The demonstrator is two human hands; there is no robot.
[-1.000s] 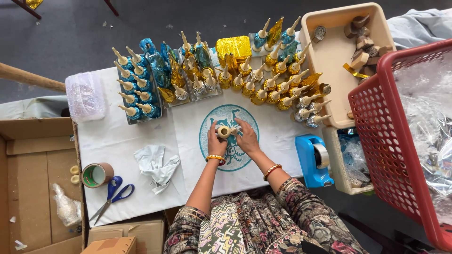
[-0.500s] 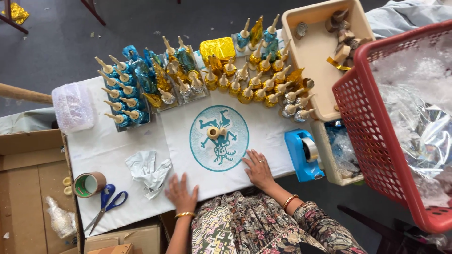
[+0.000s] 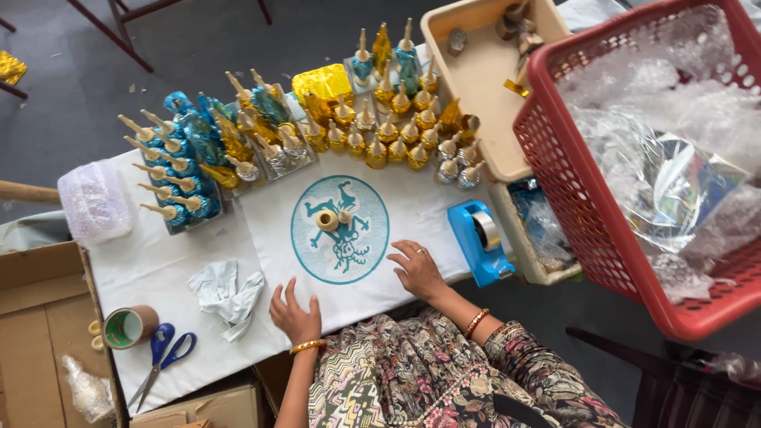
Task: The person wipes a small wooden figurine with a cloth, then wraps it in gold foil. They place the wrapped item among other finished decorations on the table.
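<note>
While both the left hand (image 3: 296,315) and right hand (image 3: 415,269) lie spread flat on the white cloth-covered surface (image 3: 166,254), a small cream spool (image 3: 327,219) stands beyond them; its detail is unclear.

My hands are bare; I see a gold bangle (image 3: 307,345) at my left wrist, a beaded bracelet (image 3: 476,321) at my right, a ring (image 3: 420,250), and patterned floral sleeves (image 3: 523,372).
</note>
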